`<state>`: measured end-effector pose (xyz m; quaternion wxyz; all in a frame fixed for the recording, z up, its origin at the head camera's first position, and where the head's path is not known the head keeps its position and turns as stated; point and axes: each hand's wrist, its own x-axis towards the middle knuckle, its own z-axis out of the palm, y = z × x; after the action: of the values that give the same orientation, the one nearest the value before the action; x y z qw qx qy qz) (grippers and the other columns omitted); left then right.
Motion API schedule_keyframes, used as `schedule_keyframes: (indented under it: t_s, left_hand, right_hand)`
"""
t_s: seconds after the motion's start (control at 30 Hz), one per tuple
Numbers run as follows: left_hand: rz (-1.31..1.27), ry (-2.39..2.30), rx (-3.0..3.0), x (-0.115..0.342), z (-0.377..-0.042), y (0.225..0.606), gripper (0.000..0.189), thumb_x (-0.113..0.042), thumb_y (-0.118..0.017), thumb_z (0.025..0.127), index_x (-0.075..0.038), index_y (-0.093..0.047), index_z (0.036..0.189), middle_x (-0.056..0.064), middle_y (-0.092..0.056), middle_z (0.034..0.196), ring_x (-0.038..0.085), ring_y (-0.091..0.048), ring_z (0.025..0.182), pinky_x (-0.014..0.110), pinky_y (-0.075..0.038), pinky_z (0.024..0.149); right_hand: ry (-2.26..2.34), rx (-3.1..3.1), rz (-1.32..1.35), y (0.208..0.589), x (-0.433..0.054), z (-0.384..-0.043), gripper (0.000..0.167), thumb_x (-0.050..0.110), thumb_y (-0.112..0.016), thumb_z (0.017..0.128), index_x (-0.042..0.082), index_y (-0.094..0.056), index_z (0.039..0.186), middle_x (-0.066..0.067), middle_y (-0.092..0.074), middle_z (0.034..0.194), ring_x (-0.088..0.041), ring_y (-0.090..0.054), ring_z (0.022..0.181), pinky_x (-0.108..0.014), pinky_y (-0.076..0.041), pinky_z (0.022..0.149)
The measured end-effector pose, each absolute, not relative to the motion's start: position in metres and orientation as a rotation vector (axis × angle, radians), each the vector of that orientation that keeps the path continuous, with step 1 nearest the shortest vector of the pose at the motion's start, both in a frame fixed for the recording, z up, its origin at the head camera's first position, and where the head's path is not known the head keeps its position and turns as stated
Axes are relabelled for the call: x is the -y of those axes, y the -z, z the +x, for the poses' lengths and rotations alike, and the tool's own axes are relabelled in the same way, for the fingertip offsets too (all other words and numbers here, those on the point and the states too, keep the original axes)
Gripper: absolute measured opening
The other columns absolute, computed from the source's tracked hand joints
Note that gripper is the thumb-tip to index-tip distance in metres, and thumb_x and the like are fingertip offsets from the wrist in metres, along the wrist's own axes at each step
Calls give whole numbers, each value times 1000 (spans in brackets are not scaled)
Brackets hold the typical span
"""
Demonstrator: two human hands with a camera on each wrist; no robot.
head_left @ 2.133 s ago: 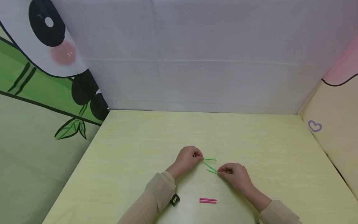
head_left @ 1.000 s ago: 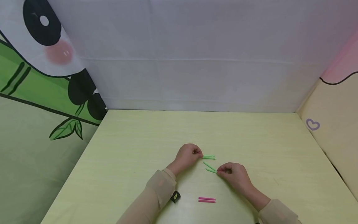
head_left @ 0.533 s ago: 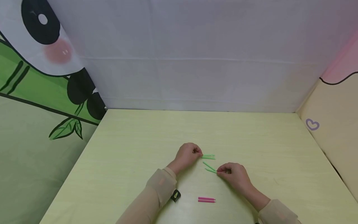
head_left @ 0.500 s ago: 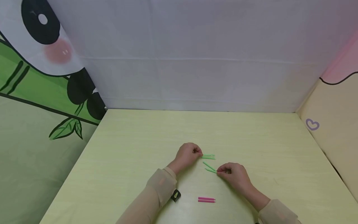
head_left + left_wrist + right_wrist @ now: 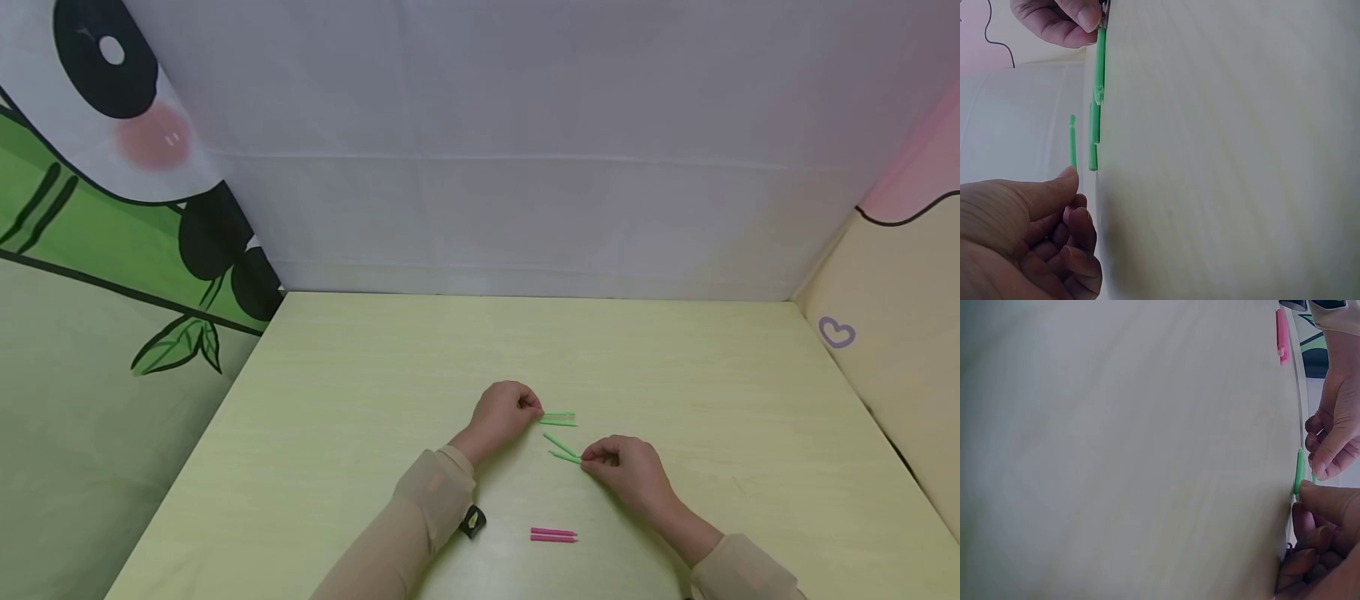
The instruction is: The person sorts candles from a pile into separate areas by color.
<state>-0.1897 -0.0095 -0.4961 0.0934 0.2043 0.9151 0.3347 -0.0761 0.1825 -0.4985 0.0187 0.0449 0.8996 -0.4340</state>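
Closest to me are two beige sleeves (image 5: 433,500), one on each forearm, with a small black object (image 5: 472,522) at my left cuff. Just to the right of that object, two pink sticks (image 5: 553,532) lie side by side on the pale wooden worktop (image 5: 375,367), nearly parallel, pointed ends to the right.

Beyond them are four green sticks in all, two at each hand. My right hand (image 5: 628,469) comes in from the right, thumb and fingers pinched narrow at the end of two slanting green sticks (image 5: 560,445), which draw together toward my fingertips in a slim V. The fingertips cover that end, so I cannot tell whether I grip one or both. These two lie on the worktop, between my hands.

A little farther off, my left hand (image 5: 506,414) pinches one raised green stick (image 5: 1073,144) by its end between thumb and fingers; the left wrist view shows it held just above the surface. The lower green stick (image 5: 558,423), the fourth, lies on the worktop just below it, near the same fingertips.

Past my hands, the bare far stretch of worktop runs to a pale grey-white back panel (image 5: 487,183) with faint creases. On the left stands a side panel printed with one large cartoon animal (image 5: 135,142) and a green leaf (image 5: 172,346); on the right, a cream panel (image 5: 900,283) bears one purple heart outline (image 5: 822,333).
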Motion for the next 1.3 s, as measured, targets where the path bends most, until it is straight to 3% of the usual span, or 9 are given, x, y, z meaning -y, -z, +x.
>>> schedule_keyframes:
  t_s: [1.3]
  left_hand:
    - [643, -946, -2728, 6, -191, 498, 11, -19, -75, 87, -18, -72, 76, -12, -59, 69, 6, -50, 66, 24, -43, 65]
  right_hand:
    - [1315, -2842, 96, 505, -184, -78, 12, 4, -79, 79, 13, -72, 76, 7, -60, 69, -10, -49, 66, -24, -41, 61]
